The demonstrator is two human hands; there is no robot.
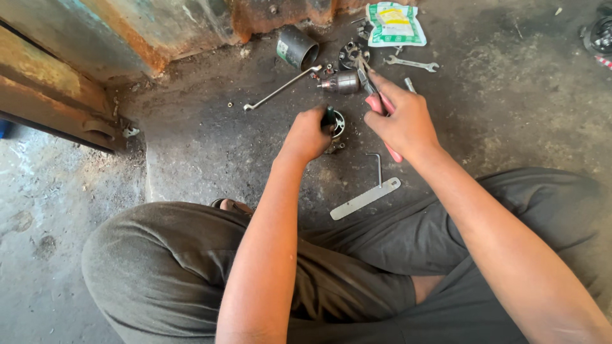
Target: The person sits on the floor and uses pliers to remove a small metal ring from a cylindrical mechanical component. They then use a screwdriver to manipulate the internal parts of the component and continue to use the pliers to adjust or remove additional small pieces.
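I am gripping a dark handle (329,116) in my left hand (306,135) at the round part (338,125); my right hand (401,121) is clamping pliers (377,100), likely needing precise placement next.

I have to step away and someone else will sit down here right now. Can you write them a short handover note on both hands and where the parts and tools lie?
Left hand: closed on a dark handle, pressed to the small round metal part on the floor.
Right hand: holds red-handled pliers, tips pointing at the drill chuck.
Nearby: long spanner, dark cylinder, open-ended spanner, green and white packet, hex key, flat metal strip.
Done: parts lie apart, spread on the floor.
Left: the round part is not yet joined to anything; how far its work has got cannot be told.
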